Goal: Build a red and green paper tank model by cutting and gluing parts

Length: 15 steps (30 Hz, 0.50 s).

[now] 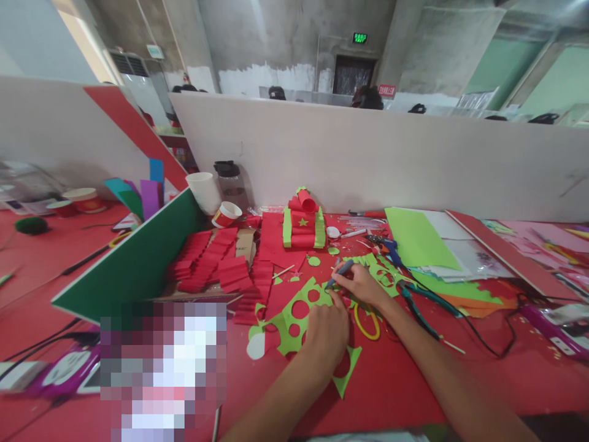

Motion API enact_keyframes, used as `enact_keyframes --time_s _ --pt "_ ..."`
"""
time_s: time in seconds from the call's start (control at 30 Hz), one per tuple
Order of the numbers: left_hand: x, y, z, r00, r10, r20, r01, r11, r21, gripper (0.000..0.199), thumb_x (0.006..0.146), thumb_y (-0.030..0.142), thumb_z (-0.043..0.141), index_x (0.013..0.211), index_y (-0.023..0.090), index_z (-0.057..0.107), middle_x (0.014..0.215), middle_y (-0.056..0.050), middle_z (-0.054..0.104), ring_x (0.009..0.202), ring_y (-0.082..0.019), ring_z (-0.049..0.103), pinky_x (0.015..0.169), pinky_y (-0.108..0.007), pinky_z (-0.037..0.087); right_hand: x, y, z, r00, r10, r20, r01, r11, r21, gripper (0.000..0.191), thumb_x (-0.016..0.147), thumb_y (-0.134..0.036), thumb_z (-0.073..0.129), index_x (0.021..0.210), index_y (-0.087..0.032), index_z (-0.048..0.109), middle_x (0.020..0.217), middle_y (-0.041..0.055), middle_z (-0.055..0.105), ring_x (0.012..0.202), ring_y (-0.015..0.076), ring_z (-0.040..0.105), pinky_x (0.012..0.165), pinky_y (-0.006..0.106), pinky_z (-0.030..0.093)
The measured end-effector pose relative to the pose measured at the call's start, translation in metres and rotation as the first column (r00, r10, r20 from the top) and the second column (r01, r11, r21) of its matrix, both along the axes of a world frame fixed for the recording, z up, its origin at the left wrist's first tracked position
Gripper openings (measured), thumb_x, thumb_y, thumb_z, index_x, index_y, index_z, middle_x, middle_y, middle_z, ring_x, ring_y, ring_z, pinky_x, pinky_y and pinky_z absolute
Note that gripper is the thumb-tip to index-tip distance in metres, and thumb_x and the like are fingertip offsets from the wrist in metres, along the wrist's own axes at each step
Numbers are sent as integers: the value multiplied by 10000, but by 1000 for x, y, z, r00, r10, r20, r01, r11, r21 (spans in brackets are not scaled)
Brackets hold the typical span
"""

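A grey-blue pen (341,272) is pinched in my right hand (359,283), its lower end at the upper edge of a light-green paper sheet (281,320) cut through with several round holes. My left hand (327,328) is bent over this sheet and presses it to the red table; its fingertips are partly hidden, close to the pen. A green offcut (346,376) shows below my left hand. Yellow scissor handles (368,324) lie between my forearms. Ahead stands a red paper model tank (304,224) with green side strips and a star.
Folded red paper strips (207,258) and a green board (133,258) are on the left. Paper cups (226,213) and a bottle (230,181) stand behind. Teal-handled pliers (421,307), a black cable (488,350) and green paper sheets (421,236) lie right. A white partition (368,153) closes the back.
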<state>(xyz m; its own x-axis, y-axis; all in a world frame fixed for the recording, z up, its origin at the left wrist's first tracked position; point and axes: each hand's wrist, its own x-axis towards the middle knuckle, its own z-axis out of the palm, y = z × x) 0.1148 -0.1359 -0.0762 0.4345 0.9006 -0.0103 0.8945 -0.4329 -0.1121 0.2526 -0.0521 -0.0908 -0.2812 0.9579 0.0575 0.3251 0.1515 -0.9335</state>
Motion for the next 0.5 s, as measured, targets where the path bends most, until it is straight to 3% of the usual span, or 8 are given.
enact_keyframes --time_s 0.5 --pt "-2 3 7 999 12 43 -10 999 -41 509 873 78 443 1364 -58 438 645 -117 632 636 -235 668 569 -294 447 0 -2 1 999 14 42 -18 997 81 287 828 -442 624 838 -156 641 817 41 648 743 176 631 667 279 529"
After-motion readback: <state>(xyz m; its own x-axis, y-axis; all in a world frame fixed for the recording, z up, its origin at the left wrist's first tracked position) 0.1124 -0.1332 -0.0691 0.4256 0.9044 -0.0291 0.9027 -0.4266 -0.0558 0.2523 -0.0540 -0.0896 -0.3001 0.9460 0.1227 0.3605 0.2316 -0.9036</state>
